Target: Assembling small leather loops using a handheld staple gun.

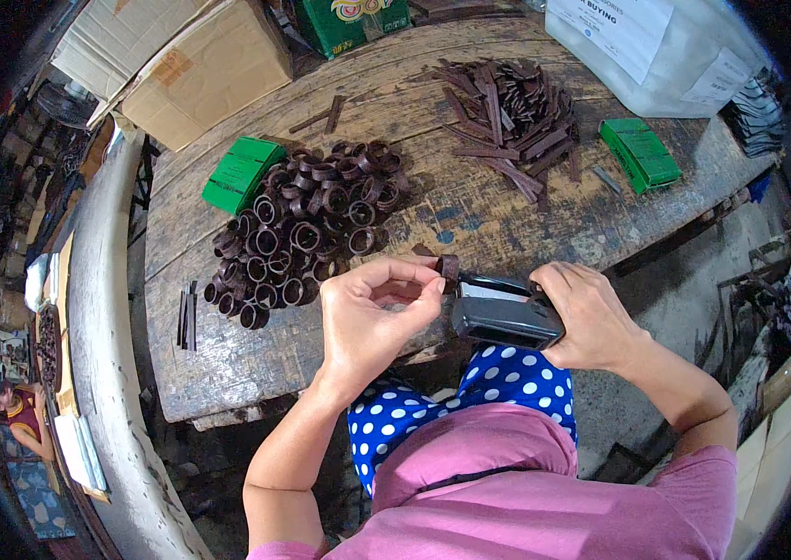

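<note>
While the left hand (372,322) pinches a single dark brown ring (449,269) between its thumb and fingers, the right hand (592,317) has its fingers closed around a black stapler (508,322). The ring sits at the stapler's front end, above the near edge of the wooden counter (395,107); whether the stapler's jaws press on it, I cannot tell. On the counter, beyond the left hand, a heap of similar rings (307,238) spreads out, with a green box (242,175) touching or just beside its far left side. A few thin strips (188,317) lie to the left of the heap. Farther right lies a loose pile of flat brown strips (512,121), and near it another small green box (640,156). A cardboard box (204,79) stands at the far left of the counter, and a whitish plastic container (694,70) at the far right.
</note>
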Demonstrator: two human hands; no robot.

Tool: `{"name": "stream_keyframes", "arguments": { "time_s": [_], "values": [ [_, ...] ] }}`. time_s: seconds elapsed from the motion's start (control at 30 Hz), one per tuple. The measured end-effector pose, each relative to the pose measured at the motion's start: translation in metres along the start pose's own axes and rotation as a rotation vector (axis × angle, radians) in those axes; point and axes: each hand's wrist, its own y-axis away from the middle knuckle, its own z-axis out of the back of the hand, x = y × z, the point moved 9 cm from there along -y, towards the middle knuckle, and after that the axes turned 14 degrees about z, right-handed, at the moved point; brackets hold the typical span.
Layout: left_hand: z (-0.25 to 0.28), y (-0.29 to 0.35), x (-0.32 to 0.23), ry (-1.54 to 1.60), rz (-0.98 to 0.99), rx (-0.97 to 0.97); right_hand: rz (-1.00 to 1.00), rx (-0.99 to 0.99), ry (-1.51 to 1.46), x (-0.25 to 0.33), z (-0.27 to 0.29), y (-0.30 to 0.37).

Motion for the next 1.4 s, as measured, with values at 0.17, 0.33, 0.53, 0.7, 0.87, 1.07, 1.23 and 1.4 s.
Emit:
{"name": "stream_keyframes", "arguments": {
  "time_s": [0.17, 0.33, 0.53, 0.7, 0.87, 1.07, 1.23, 1.4],
  "values": [
    [-0.005, 0.004, -0.007, -0.084, -0.072, -0.007, 0.01, 0.009, 0.03, 0.001, -0.001, 0.0],
    [-0.007, 0.007, -0.009, -0.166, -0.115, -0.011, 0.009, 0.023, 0.044, 0.002, 0.0, 0.001],
    [-0.008, 0.008, -0.014, -0.207, -0.145, -0.01, 0.025, 0.014, 0.06, 0.004, 0.001, 0.002],
    [-0.012, 0.007, -0.016, -0.234, -0.158, 0.014, 0.026, 0.019, 0.072, 0.002, -0.001, 0.003],
    [-0.005, 0.008, -0.009, -0.004, -0.093, 0.042, -0.042, 0.045, 0.034, -0.007, -0.01, 0.009],
    [-0.015, 0.003, 0.053, 0.577, 0.273, 0.012, -0.304, -0.113, -0.658, 0.01, -0.037, 0.022],
    [-0.113, 0.057, 0.076, 1.051, 0.448, 0.484, -0.357, -0.298, -1.488, 0.062, -0.068, 0.011],
    [-0.11, 0.069, 0.064, 1.194, 0.433, 0.361, -0.268, -0.296, -1.24, 0.061, -0.067, 0.007]
  ]
}}
